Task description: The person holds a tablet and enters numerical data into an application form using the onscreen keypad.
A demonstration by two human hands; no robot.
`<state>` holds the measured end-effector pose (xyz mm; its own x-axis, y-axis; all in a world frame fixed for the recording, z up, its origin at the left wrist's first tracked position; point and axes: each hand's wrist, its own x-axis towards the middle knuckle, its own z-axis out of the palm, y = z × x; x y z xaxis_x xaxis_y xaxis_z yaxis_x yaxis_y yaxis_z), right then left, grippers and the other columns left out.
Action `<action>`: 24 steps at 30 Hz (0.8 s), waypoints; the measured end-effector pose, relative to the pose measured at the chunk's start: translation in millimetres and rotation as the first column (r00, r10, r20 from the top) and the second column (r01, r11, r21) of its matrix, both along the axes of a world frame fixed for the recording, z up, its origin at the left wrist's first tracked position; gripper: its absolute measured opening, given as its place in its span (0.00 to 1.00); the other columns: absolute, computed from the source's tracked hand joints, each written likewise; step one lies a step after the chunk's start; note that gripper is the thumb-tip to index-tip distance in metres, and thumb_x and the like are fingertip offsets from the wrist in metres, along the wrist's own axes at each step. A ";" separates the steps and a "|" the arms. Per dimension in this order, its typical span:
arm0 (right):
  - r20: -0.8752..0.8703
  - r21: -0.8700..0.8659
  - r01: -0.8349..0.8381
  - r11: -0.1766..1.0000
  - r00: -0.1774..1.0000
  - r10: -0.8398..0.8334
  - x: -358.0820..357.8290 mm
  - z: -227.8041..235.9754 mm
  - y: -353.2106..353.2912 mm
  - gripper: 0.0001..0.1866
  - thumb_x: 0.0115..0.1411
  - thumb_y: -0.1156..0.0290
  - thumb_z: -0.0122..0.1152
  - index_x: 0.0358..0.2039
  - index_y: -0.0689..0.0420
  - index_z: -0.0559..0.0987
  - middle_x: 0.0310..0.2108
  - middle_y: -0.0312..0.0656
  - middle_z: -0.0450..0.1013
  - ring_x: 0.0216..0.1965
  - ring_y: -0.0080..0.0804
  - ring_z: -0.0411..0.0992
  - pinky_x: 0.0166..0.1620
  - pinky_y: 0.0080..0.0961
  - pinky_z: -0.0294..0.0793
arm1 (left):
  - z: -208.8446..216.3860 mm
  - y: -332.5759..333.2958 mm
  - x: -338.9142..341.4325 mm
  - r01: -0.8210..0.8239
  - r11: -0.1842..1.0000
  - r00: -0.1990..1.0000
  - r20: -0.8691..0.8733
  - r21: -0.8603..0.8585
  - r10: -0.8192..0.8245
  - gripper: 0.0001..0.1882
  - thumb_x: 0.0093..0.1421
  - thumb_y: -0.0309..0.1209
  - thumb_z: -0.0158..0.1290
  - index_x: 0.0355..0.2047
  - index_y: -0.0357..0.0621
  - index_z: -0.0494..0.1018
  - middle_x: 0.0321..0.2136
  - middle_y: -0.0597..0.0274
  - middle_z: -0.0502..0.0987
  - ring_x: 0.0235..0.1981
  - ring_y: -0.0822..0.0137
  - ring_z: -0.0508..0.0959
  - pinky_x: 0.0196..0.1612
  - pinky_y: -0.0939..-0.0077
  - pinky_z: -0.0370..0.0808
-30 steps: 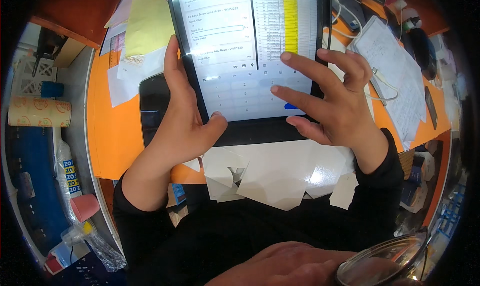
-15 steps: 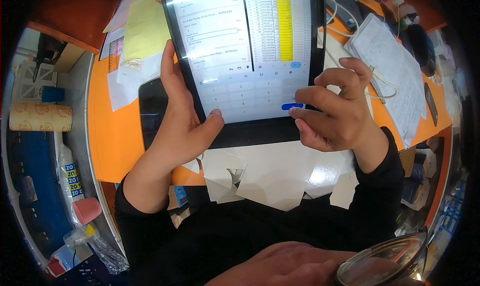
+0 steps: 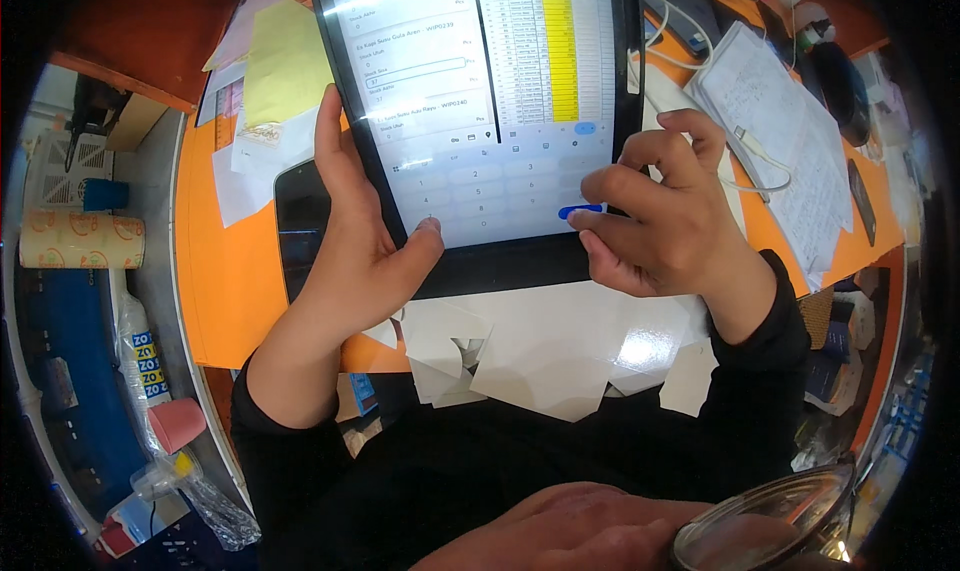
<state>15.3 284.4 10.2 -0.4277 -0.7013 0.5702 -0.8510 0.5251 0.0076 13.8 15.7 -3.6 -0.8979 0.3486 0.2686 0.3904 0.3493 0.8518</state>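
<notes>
A black-framed tablet [image 3: 470, 266] lies tilted in front of me, its screen split between a form, a table with a yellow column and a number pad below. My left hand [image 3: 365, 226] grips its lower left side, thumb over the front near the number keys, other fingers along and behind the edge. At the lower right of the screen is my right hand [image 3: 660, 211], holding nothing. Its fingers are bent and apart, one tip at the blue key [image 3: 578, 213]; whether it presses the glass I cannot tell.
Under the tablet is an orange desk [image 3: 225, 301] with pale card sheets [image 3: 545, 356] at its near edge. A dark flat device [image 3: 300, 221] lies by my left wrist. Yellow paper [image 3: 290, 61] is at the far left, a stack of written sheets [image 3: 780, 141] and a white cable [image 3: 765, 161] at the right.
The tablet and both hands sit slightly farther left in the picture. My grip on the tablet is the same, and a right fingertip stays at the blue key.
</notes>
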 end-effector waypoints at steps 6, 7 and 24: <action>-0.035 -0.006 -0.024 1.000 0.999 0.023 -0.9 -0.3 2.1 0.08 0.45 0.64 0.61 0.22 0.50 0.86 0.29 0.32 0.74 0.41 0.32 0.63 0.52 0.47 0.52 | -0.5 -1.4 -0.6 -0.026 0.998 0.999 -0.036 -0.063 0.024 0.58 0.45 0.18 0.50 0.67 0.57 0.24 0.64 0.37 0.44 0.68 0.46 0.48 0.66 0.46 0.50; -0.048 -0.002 -0.036 0.999 0.998 0.036 -0.5 0.5 2.2 0.09 0.45 0.63 0.60 0.23 0.49 0.86 0.30 0.32 0.74 0.41 0.32 0.63 0.52 0.47 0.52 | -1.0 -1.4 -0.8 -0.026 0.999 0.999 -0.031 -0.045 0.024 0.58 0.45 0.18 0.51 0.67 0.57 0.24 0.64 0.38 0.45 0.68 0.46 0.49 0.66 0.46 0.52; -0.087 0.138 0.218 0.966 0.974 -0.207 5.7 -13.4 -17.7 0.21 0.61 0.43 0.47 0.51 0.32 0.78 0.64 0.36 0.60 0.62 0.40 0.48 0.59 0.47 0.37 | 4.0 6.9 -0.4 0.033 0.999 0.999 -0.023 -0.002 -0.033 0.60 0.49 0.14 0.55 0.64 0.53 0.18 0.61 0.37 0.44 0.65 0.47 0.56 0.60 0.50 0.67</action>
